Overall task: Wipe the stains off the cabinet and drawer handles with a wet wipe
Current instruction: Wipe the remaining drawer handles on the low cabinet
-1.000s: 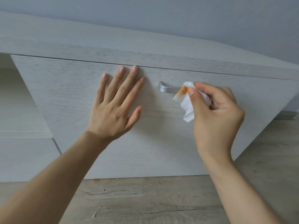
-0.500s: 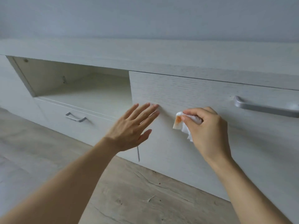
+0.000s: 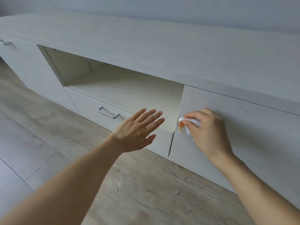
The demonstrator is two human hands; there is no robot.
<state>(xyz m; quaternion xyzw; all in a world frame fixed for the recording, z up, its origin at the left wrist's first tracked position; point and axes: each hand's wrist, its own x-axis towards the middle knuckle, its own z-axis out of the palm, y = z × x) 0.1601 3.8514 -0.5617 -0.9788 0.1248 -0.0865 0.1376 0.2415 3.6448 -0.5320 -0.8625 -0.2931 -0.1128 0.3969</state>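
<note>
across the pale wood floor [image 3: 48, 127] runs the long white cabinet [image 3: 162, 51], its open shelf at twelve o'clock. the drawer handle [image 3: 108, 113] lies at about ten o'clock from the left hand [image 3: 138, 132], long axis along the drawer front; that hand is nearer, fingers straight and spread, holding nothing. the right hand [image 3: 209, 135] pinches the orange-stained wet wipe [image 3: 183, 125] against the door edge.

Head view (sole camera) looks down-forward, close over cabinet [image 3: 162, 51]
</note>
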